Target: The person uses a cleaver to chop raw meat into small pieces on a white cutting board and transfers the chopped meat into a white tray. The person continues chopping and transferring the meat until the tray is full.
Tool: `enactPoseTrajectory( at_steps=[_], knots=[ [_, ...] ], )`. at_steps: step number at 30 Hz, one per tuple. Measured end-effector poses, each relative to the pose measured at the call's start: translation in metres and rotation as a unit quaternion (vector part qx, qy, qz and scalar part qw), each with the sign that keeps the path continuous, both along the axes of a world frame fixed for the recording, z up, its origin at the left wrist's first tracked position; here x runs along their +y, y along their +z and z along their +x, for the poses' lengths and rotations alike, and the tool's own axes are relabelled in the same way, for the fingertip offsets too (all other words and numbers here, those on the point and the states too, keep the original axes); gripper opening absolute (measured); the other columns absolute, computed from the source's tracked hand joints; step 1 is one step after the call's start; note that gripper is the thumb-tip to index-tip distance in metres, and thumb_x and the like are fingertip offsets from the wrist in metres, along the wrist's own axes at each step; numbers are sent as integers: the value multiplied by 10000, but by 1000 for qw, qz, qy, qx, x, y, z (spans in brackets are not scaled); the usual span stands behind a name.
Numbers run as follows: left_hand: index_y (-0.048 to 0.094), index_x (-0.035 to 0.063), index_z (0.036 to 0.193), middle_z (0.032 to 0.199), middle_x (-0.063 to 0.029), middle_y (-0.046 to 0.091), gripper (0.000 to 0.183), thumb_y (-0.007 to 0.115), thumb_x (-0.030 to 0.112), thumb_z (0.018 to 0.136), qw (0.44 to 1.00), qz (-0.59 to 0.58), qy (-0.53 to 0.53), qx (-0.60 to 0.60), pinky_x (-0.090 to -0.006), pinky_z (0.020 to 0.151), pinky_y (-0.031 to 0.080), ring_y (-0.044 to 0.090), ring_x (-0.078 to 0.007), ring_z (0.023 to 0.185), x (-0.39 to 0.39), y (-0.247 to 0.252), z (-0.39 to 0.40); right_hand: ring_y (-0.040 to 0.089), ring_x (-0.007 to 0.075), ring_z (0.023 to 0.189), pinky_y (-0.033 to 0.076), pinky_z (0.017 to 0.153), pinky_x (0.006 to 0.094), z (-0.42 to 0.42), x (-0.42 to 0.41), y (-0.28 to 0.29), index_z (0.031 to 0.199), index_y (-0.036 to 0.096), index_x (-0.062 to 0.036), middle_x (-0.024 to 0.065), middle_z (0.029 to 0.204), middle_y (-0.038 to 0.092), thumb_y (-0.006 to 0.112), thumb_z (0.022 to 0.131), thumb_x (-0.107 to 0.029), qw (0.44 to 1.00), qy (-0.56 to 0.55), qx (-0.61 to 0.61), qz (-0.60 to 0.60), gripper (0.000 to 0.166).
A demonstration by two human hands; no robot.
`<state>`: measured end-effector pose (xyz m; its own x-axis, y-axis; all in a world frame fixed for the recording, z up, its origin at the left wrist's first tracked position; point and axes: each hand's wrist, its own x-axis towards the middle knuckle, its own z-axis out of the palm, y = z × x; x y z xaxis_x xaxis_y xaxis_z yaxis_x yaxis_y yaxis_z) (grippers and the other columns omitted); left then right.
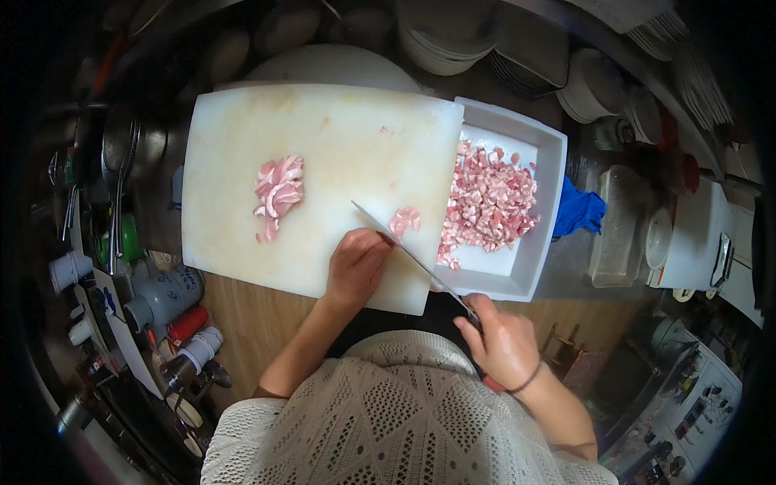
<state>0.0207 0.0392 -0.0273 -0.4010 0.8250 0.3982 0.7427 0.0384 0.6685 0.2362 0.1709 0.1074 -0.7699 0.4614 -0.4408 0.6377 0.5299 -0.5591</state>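
My right hand (506, 345) grips the handle of a long kitchen knife (424, 267). Its thin blade slants up and left over a white plastic cutting board (339, 121). My left hand (359, 264) rests on the board with curled fingers, its fingertips against the blade; whatever is beneath them is hidden. Just beyond the blade lie a few cut pieces of raw meat (405, 221). A small heap of raw meat strips (280, 193) sits further left on the board. Right of the board, a white plastic tub (526, 267) holds a pile of diced raw meat (494, 197).
A blue plastic bag (579, 207) pokes out beyond the tub, near a clear rectangular container (617, 227). Stacked bowls (445, 45) and plates (588, 91) line the back. To the lower left stands a grey gas cylinder (167, 297) above a wood-patterned floor (242, 315).
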Motion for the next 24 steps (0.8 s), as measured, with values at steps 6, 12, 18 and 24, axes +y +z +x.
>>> enactPoseTrajectory(
  at_steps=[6, 12, 18, 24],
  knots=[
    [691, 54, 989, 1008, -57, 644, 294, 681, -107, 743, 1000, -11, -16, 15, -384, 825, 549, 642, -283, 972, 2, -4, 0, 682, 409, 702, 535, 606, 486, -56, -11, -49, 1056, 579, -47, 194, 787, 695, 659, 960, -247, 998, -20, 51, -10, 236],
    [662, 66, 963, 955, -63, 627, 266, 675, -99, 754, 1000, 3, 20, 10, -394, 786, 543, 631, -296, 900, -11, -7, -6, 684, 414, 713, 540, 607, 491, -23, -9, -24, 1069, 585, -53, 202, 803, 696, 661, 961, -253, 998, -42, 53, -16, 239],
    [708, 63, 984, 1048, -69, 675, 240, 680, -61, 779, 999, -44, -31, 5, -400, 845, 536, 644, -312, 972, -14, -13, -6, 686, 411, 708, 541, 607, 496, -35, -21, -40, 1081, 586, -52, 204, 809, 697, 669, 957, -244, 999, -29, 24, -39, 243],
    [717, 48, 1026, 1063, -95, 670, 275, 672, -38, 768, 995, -70, 13, 75, -406, 894, 548, 649, -304, 1041, -24, 10, -2, 688, 404, 725, 538, 613, 487, -60, -27, -38, 1105, 588, -51, 195, 815, 696, 673, 954, -232, 993, -62, 103, 9, 251]
  ],
)
